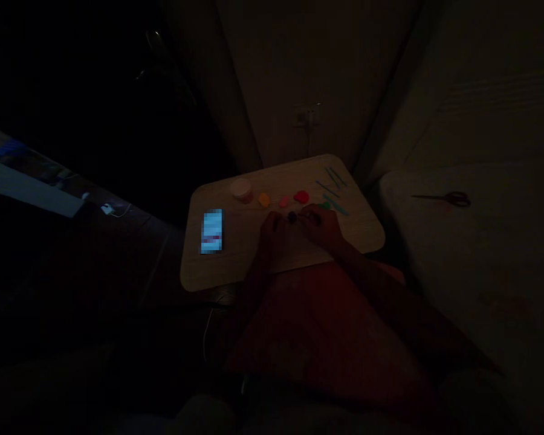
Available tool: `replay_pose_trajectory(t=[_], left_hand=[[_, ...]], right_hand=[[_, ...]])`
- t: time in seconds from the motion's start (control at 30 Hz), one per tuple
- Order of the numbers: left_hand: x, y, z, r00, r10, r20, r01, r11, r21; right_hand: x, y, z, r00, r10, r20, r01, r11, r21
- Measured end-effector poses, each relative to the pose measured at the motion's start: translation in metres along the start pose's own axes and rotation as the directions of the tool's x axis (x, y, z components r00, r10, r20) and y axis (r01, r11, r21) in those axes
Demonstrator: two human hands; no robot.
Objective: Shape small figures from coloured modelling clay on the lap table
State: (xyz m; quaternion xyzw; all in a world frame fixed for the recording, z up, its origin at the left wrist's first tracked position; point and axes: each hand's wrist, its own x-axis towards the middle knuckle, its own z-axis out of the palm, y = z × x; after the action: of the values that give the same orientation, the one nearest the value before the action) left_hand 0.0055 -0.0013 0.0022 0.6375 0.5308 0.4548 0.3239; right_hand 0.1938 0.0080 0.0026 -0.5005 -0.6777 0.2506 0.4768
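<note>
1 dark roundish lump (pixel 292 216) btwn L hand (pixel 272 227) and R hand (pixel 321 223), fingers part-curled; too dim, can't tell if either grips it. Pale wood-grain table (pixel 236 260), rounded corners. Far side, 1 ea: orange lump (pixel 263 200), pink lump (pixel 283 202), red lump (pixel 301 197), green lump (pixel 324 206). Far R: 3 thin blue sticks (pixel 327 189), 1 broader teal stick (pixel 336 205). L: 1 round lidded tub (pixel 242 190), 1 lit phone (pixel 212 231).

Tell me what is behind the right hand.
Just past the right hand, part of a green lump shows, with a teal strip beside it. The lump's near side and whatever lies under the hand are covered.
</note>
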Motion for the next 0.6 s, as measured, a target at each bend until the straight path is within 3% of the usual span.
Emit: replay_pose_trajectory(t=[0.2, 0.6], left_hand=[[-0.002, 0.005, 0.002, 0.996, 0.013, 0.091, -0.01, 1.0, -0.028], [-0.008, -0.002, 0.011, 0.989, 0.01, 0.146, -0.007, 1.0, -0.021]], right_hand=[[-0.003, -0.002, -0.002, 0.997, -0.066, 0.049, 0.064, 0.996, 0.058], [-0.008, 0.003, -0.007, 0.998, -0.025, 0.06, 0.022, 0.998, 0.059]])
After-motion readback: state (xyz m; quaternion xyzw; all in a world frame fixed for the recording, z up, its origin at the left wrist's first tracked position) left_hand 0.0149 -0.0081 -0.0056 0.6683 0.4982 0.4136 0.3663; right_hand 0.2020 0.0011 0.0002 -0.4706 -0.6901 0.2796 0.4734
